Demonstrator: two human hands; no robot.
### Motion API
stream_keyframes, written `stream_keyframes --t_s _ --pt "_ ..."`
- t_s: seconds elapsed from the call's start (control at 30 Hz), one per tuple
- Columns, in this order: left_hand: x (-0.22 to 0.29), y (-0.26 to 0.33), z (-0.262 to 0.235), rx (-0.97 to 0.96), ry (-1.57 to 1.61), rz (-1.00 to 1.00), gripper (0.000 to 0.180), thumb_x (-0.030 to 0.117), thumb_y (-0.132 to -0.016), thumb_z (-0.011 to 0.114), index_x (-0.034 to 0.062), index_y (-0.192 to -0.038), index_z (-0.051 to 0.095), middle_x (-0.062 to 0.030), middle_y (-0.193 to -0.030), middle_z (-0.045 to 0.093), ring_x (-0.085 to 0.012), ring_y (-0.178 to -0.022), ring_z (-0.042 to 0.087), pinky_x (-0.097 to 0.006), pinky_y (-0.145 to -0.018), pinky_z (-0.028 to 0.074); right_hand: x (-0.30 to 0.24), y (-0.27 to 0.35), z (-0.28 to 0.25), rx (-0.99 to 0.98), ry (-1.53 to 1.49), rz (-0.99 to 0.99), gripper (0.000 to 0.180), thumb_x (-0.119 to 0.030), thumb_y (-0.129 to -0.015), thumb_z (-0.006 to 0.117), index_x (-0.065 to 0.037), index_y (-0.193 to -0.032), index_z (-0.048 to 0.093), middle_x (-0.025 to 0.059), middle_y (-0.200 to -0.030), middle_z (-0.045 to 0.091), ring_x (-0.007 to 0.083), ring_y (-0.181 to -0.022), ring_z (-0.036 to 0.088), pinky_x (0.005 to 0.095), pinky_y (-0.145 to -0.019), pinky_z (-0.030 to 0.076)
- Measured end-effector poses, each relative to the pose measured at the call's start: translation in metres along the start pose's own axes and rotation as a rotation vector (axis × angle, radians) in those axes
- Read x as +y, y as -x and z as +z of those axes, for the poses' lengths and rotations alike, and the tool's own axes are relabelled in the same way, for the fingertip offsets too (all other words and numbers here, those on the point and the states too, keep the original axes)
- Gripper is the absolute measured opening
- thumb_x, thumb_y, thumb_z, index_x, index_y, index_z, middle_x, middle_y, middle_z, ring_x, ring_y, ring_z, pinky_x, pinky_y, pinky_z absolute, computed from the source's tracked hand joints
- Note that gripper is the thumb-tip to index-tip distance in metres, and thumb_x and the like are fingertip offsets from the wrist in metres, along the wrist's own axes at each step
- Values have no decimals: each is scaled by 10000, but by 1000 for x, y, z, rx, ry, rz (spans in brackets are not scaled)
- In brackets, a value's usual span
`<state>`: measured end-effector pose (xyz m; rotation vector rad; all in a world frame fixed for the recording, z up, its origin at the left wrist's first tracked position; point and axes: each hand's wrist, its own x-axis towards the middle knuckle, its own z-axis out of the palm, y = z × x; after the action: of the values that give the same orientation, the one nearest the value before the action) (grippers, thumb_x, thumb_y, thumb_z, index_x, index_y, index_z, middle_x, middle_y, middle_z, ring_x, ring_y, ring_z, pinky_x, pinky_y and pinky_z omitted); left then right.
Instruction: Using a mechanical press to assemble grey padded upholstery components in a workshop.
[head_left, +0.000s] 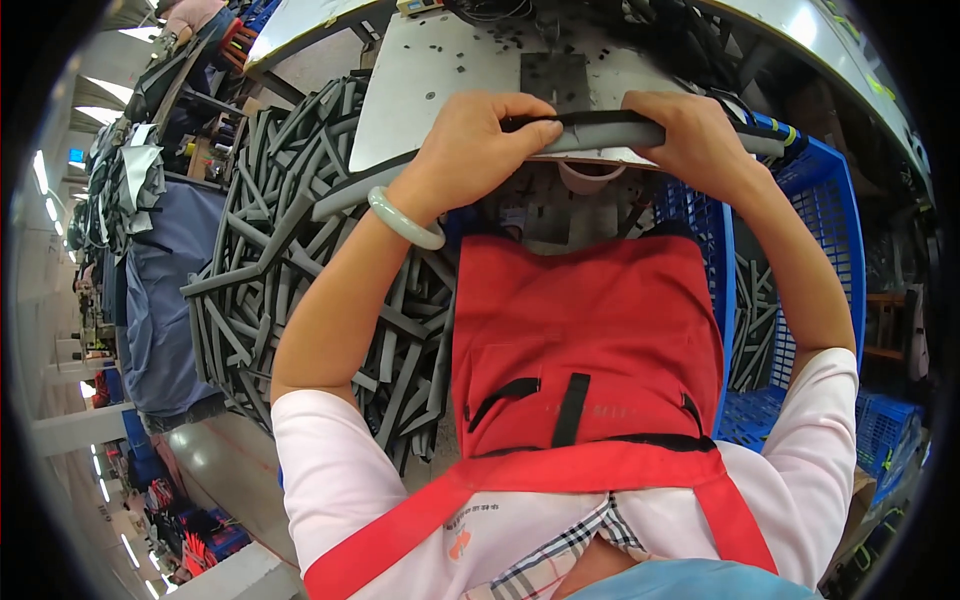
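at upper centre of the frame, left hand [472, 140] and right hand [690, 135] each curl fingers closed around a grey foam tube [600, 135] with a black strip, held over the white table [420, 90]. heaped grey tubes [290, 250] lie left; blue crate [800, 260] right.

A long grey foam tube [600, 135] lies level, black strip along top.

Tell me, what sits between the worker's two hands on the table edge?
In the head view, a grey foam tube with a black strip along its top spans from the left hand to the right hand.
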<state>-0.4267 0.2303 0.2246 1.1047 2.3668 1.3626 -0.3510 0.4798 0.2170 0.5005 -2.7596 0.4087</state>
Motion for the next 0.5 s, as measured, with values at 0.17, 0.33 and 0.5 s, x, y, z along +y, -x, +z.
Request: stream_keyframes --t_s 0.17,0.33,0.5 --pt "-23 -34 -4 13 -64 -44 285 196 -874 694 -51 -1016 693 -27 -840 689 -76 -778 586 -230 -721 478 23 -23 12 26 101 57 427 -226 -743 727 -95 -1139 634 139 -938 678 335 -889 640 413 -774 508" --pt "-33 -59 -3 22 -54 -126 329 267 -847 727 -20 -1006 716 0 -745 657 -66 -636 535 -224 -584 443 46 -36 27 28 121 84 453 -229 -745 728 -82 -1165 639 137 -976 683 336 -916 643 408 -790 510" --pt "-51 -69 -8 48 -30 -101 341 303 -837 736 9 -1010 728 13 -717 639 -60 -592 498 -219 -537 411 54 -48 34 58 145 62 459 -238 -751 723 -110 -1184 637 154 -938 681 338 -903 643 415 -784 511"
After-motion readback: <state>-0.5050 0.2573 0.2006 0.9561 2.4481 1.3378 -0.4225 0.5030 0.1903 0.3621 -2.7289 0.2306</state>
